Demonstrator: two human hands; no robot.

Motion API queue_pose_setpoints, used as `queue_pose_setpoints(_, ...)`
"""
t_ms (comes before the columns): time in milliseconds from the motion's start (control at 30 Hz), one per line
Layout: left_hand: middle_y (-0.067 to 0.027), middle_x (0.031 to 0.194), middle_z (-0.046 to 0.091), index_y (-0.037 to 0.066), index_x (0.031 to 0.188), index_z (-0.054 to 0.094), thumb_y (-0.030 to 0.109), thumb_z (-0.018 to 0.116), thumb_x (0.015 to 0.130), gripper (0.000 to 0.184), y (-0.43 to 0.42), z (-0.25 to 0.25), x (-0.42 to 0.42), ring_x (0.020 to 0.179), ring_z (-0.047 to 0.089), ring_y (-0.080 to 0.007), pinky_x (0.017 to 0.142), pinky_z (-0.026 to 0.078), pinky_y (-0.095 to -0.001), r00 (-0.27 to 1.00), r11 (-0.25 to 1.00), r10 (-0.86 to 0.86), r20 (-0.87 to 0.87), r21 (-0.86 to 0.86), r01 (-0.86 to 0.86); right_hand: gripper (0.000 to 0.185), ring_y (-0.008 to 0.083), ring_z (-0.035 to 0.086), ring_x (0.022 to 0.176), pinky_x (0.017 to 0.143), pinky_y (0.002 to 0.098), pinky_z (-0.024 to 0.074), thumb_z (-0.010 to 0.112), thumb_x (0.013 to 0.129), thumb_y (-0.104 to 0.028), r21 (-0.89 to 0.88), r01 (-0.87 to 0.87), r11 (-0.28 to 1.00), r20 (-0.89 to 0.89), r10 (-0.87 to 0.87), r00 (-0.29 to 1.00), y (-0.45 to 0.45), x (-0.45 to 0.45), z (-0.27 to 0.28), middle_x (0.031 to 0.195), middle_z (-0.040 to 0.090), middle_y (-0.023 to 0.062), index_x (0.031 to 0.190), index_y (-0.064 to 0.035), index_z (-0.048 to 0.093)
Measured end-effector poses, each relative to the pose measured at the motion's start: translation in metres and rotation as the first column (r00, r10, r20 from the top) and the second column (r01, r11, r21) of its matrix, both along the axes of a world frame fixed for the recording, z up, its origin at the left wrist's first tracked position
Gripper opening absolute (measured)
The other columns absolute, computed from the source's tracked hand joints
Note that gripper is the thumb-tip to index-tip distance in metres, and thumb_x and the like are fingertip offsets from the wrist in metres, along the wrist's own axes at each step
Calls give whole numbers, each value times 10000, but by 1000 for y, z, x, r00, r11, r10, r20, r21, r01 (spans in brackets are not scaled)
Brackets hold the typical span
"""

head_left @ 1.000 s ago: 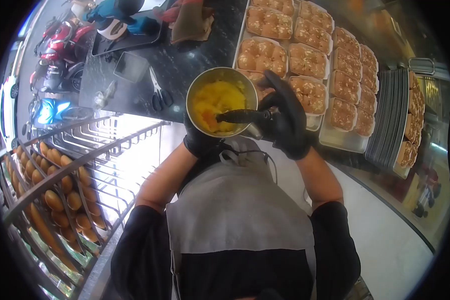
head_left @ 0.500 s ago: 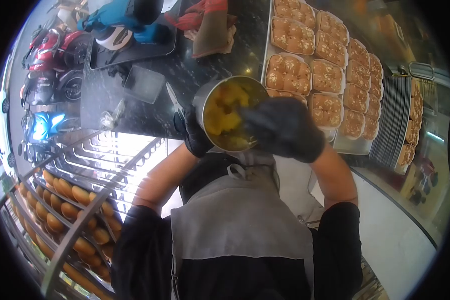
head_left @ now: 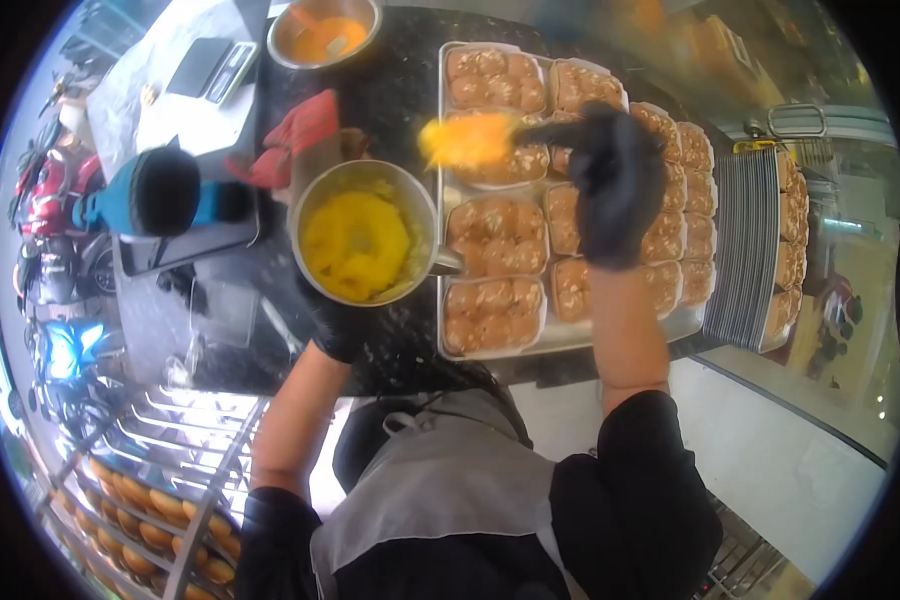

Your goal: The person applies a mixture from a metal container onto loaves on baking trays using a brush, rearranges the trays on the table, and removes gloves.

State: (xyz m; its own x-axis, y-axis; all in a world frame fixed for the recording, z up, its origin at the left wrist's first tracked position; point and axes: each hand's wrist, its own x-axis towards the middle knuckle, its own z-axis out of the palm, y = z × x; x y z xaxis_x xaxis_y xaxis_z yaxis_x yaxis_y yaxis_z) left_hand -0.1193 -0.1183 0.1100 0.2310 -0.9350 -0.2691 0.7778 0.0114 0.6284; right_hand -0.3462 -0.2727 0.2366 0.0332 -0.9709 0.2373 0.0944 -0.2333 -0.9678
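Note:
My left hand (head_left: 338,325), in a black glove, holds a metal cup (head_left: 425,205) with yellow contents; the cup hides most of its fingers. The cup's handle points right, towards the breads. My right hand (head_left: 618,185), also gloved in black, is closed around the dark handle of a brush (head_left: 470,139). Thick yellow-orange stuff coats the brush head, which is above the upper left breads and apart from the cup. Nut-topped breads (head_left: 495,236) in white paper trays stand in rows on metal trays (head_left: 560,345) beneath my right hand.
A metal bowl (head_left: 370,45) of orange liquid and a scale (head_left: 213,72) are at the back. Red-grey gloves (head_left: 305,130) and a blue tool (head_left: 160,195) lie left of the cup. Racked rolls (head_left: 140,530) are lower left; stacked dark trays (head_left: 745,245) stand right.
The cup has moved away from my body, to the left and over the counter. My right hand has lifted the brush out of it and carried it over the breads. The view has shifted.

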Motion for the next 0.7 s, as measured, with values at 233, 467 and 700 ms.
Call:
queue_pose_setpoints(233,-128,1352,535,34,1410,433,92,668,907,558,-16,-86,55,1247,513,-232,1052,415,-364,-196,999,-33,980,36,15,298,92,518,517,464,251,399,532,1006,-272,-67,119,991,-63,-124,990,-193,-22,-106,666,616,16,887,-38,674)
queue_pose_setpoints(467,-126,1295,556,38,1344,469,119,666,893,499,23,-77,65,1197,531,-238,1018,423,-364,-327,958,-240,914,277,72,378,186,552,500,520,361,436,566,1002,-241,-284,215,934,-544,-342,766,-257,-5,-202,563,594,43,709,-11,626)
queue_pose_setpoints(700,-125,1239,577,42,1278,504,147,665,879,442,-12,-67,49,1147,549,-243,984,432,-364,-466,887,-362,807,453,95,296,189,576,541,544,331,444,562,993,-160,-250,291,924,-362,-368,857,-242,-27,-151,582,588,97,771,25,627)
